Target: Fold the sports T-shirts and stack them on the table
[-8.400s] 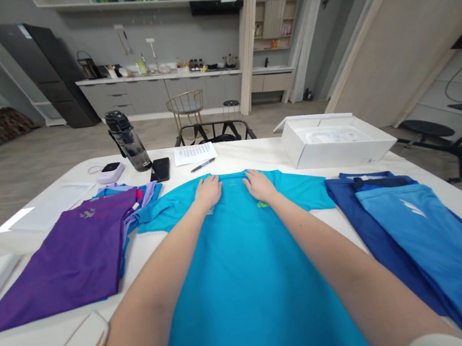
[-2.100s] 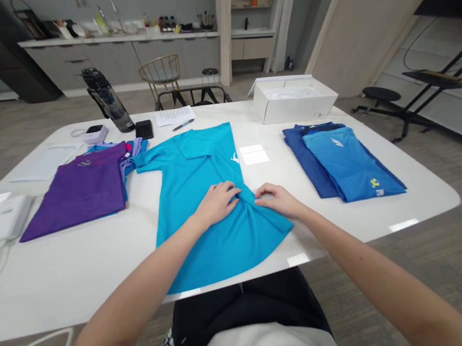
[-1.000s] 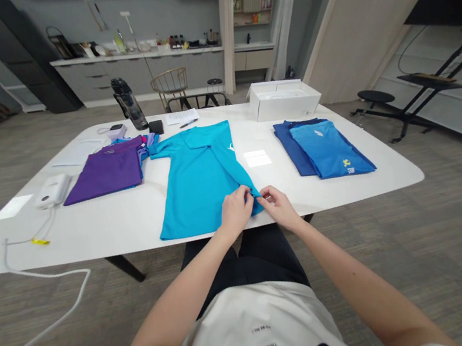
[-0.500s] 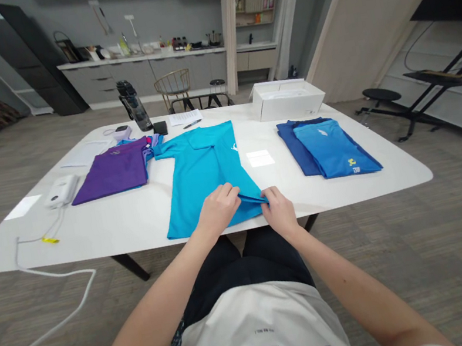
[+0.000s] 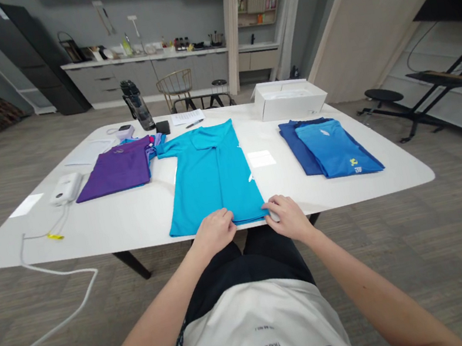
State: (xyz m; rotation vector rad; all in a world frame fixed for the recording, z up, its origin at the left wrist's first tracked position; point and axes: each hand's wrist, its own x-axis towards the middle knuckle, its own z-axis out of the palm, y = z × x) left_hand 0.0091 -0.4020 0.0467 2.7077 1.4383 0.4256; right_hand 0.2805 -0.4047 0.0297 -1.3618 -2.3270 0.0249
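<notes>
I'm apparently squaring the half-folded turquoise shirt (image 5: 201, 181), left grip (image 5: 217, 232) and right grip (image 5: 288, 218) pinching its hem (image 5: 250, 218); the outspread sleeve (image 5: 166, 149) (left side) is probably needing folding next.

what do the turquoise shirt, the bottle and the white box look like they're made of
The turquoise shirt: thin, matte fabric, perhaps synthetic knit; it lies smooth and flat. The bottle: probably glossy plastic, since its smoky body is partly see-through; glass can't be ruled out. The white box: likely matte cardboard, judging by its flat panels and thin edges.
</notes>
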